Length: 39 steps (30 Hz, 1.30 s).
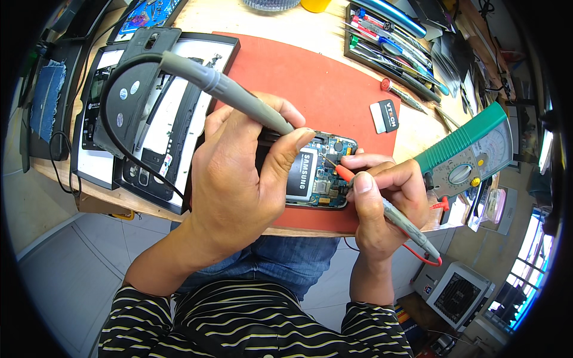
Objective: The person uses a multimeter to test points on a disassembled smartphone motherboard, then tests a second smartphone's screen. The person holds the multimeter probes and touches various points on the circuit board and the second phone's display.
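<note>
Seen from above, at the near edge of a wooden workbench (286, 24). Left hand (239, 179) closed around a grey test probe (239, 98), held like a pen, black cable (113, 119) looping off to the left. Right hand (385, 197) pinching a second grey probe with a red collar (382, 206), red lead (427, 256) trailing near and right. Both probe tips down on an opened smartphone (319, 173), back cover off, battery and circuit board bare. Phone lying on a red mat (310, 83), between the two hands. Just right of the right hand, a green analogue multimeter (468, 152), tilted. Far right, a tray of screwdrivers (388, 42). To the left, black trays of phone parts (149, 131). Small black card (385, 116) on the mat's right edge.
</note>
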Tool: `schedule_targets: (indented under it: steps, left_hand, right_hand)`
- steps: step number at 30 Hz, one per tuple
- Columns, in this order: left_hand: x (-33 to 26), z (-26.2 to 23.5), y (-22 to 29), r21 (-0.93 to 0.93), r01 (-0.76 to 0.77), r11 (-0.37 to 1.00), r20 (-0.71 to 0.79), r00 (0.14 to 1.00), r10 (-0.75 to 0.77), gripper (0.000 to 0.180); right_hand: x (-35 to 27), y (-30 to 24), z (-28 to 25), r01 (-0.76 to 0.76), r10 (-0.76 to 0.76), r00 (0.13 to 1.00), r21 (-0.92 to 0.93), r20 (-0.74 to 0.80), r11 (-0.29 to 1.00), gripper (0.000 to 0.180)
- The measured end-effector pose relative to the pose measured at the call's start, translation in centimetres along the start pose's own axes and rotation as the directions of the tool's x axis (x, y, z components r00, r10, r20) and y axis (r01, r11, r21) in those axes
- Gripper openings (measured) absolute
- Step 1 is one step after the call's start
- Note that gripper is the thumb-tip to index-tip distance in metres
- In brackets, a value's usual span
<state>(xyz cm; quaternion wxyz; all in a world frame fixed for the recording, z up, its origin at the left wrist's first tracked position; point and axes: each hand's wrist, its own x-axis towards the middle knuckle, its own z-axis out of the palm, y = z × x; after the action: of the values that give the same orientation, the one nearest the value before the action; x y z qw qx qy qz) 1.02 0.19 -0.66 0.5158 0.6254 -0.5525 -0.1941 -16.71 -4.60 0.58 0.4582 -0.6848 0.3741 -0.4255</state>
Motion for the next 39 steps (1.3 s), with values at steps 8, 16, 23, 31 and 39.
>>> schedule_targets:
  steps: [8,16,23,31,39]
  left_hand:
    - [-0.01,-0.05,0.02,0.002,0.005,1.0,0.003,1.0,-0.005,0.016]
    - [-0.01,-0.02,0.01,0.0,0.0,1.0,-0.005,1.0,0.0,0.015]
    - [-0.05,0.0,0.0,-0.006,0.004,1.0,-0.004,1.0,-0.004,0.015]
    - [-0.02,-0.01,0.02,0.0,0.005,1.0,0.003,1.0,-0.005,0.015]
    - [-0.06,0.03,0.02,-0.005,0.015,1.0,0.004,1.0,-0.015,0.015]
  right_hand:
    - [-0.04,0.15,0.0,0.022,-0.022,1.0,-0.015,-0.001,1.0,0.016]
    - [-0.07,0.16,0.01,0.016,-0.016,1.0,-0.001,0.003,1.0,0.015]
    - [-0.09,-0.01,-0.06,0.002,-0.002,1.0,-0.018,0.005,1.0,0.017]
    - [-0.06,-0.04,-0.03,-0.003,0.003,1.0,-0.002,0.001,1.0,0.016]
    - [0.03,0.07,-0.02,0.036,-0.036,0.999,-0.022,0.005,0.999,0.017]
